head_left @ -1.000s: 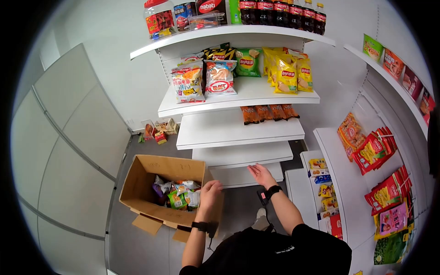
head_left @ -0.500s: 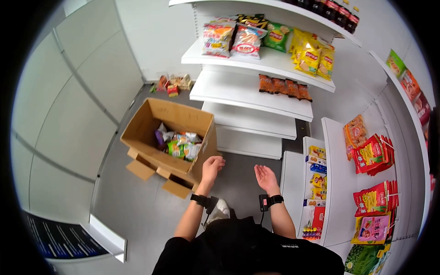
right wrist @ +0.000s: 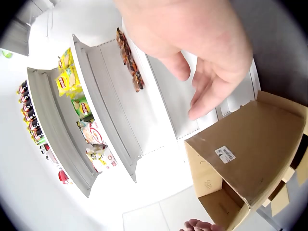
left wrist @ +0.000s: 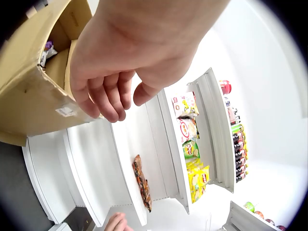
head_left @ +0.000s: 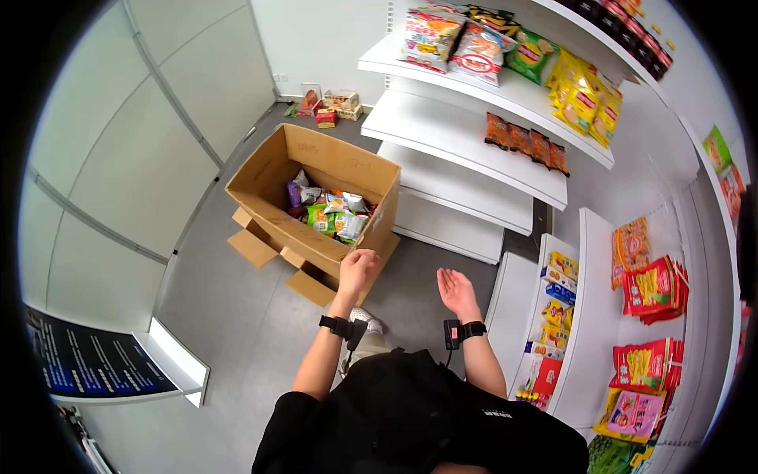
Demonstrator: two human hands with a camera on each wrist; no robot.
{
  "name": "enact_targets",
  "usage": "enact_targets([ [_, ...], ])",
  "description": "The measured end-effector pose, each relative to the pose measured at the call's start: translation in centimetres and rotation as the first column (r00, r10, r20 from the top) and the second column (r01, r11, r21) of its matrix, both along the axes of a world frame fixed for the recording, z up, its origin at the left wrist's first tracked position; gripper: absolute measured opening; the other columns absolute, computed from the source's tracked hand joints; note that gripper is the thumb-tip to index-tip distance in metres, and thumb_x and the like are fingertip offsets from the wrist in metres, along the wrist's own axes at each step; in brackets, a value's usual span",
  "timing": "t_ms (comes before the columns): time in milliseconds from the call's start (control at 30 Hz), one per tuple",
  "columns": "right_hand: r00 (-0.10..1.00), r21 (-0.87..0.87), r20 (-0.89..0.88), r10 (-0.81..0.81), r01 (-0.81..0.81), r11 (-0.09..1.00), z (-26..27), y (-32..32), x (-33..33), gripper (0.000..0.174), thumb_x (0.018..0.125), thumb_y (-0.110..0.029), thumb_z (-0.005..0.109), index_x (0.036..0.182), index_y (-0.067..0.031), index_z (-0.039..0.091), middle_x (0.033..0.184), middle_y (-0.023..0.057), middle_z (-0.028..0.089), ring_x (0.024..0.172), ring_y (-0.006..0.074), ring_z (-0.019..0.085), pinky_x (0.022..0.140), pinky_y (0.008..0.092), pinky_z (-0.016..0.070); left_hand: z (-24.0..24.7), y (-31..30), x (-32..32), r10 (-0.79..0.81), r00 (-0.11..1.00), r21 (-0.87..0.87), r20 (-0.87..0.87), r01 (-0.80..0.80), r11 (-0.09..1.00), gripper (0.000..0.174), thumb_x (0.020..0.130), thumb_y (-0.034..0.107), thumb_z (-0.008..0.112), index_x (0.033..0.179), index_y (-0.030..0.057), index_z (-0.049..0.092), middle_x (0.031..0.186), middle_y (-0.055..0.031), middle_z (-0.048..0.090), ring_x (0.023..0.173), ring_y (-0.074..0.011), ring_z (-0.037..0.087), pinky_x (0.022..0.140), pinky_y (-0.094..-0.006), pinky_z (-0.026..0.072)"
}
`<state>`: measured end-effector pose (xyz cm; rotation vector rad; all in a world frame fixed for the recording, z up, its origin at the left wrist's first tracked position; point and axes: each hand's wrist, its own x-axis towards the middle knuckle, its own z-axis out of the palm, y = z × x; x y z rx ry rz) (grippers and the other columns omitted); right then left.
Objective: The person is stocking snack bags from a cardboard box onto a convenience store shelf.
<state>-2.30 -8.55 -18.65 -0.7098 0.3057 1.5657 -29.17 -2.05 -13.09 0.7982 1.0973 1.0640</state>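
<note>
In the head view my left hand (head_left: 358, 271) hangs with loosely bent fingers beside the near right corner of a big cardboard box (head_left: 335, 154), holding nothing. Several snack bags (head_left: 321, 219) lie inside that box, green, white and purple among them. My right hand (head_left: 458, 291) is held out over the floor, palm turned inward, fingers relaxed and nothing in it. Both wrist views also show empty fingers: the left hand (left wrist: 132, 62) overlaps the box edge, and the right hand (right wrist: 197, 53) appears in front of the white shelves.
Tiered white shelves (head_left: 466, 150) carry chip bags (head_left: 580, 95) and a row of small orange-brown packets (head_left: 525, 144). To the right, another rack holds red snack bags (head_left: 651, 288) and small boxes (head_left: 545, 375). Box flaps (head_left: 253, 247) stick out over the floor. Small packages (head_left: 326, 118) sit by the wall.
The head view has tilted down and turned left, so shelves and box sit higher and further right. The right hand has drawn back from near the shelves. Both hands stay empty.
</note>
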Motion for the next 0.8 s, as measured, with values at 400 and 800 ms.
enact_targets([
  [400, 0.942, 0.05, 0.091, 0.323, -0.329, 0.943, 1.2, 21.3, -10.8, 0.018, 0.085, -0.009, 0.051, 0.096, 0.0049, 0.049, 0.108, 0.0201, 0.055, 0.104, 0.031, 0.055, 0.095, 0.0381, 0.0467, -4.5, 11.1, -12.3, 0.33, 0.943, -0.037, 0.039, -0.329, 0.944, 0.015, 0.087, 0.016, 0.054, 0.092, 0.0029, 0.061, 0.083, -0.0035, 0.064, 0.072, -0.0088, 0.058, 0.061, -0.0194, 0.044],
  [800, 0.828, -0.26, 0.12, 0.549, -0.507, 0.822, -1.2, 36.3, -17.7, 0.039, 0.084, -0.014, 0.052, 0.117, 0.0017, 0.039, 0.12, 0.0224, 0.044, 0.108, 0.0362, 0.05, 0.094, 0.0491, 0.0424, -6.8, 14.0, -16.6, 0.456, 0.89, -0.175, 0.031, -0.444, 0.879, 0.021, 0.089, 0.021, 0.051, 0.1, 0.005, 0.058, 0.094, -0.0058, 0.064, 0.083, -0.0129, 0.062, 0.071, -0.024, 0.0478],
])
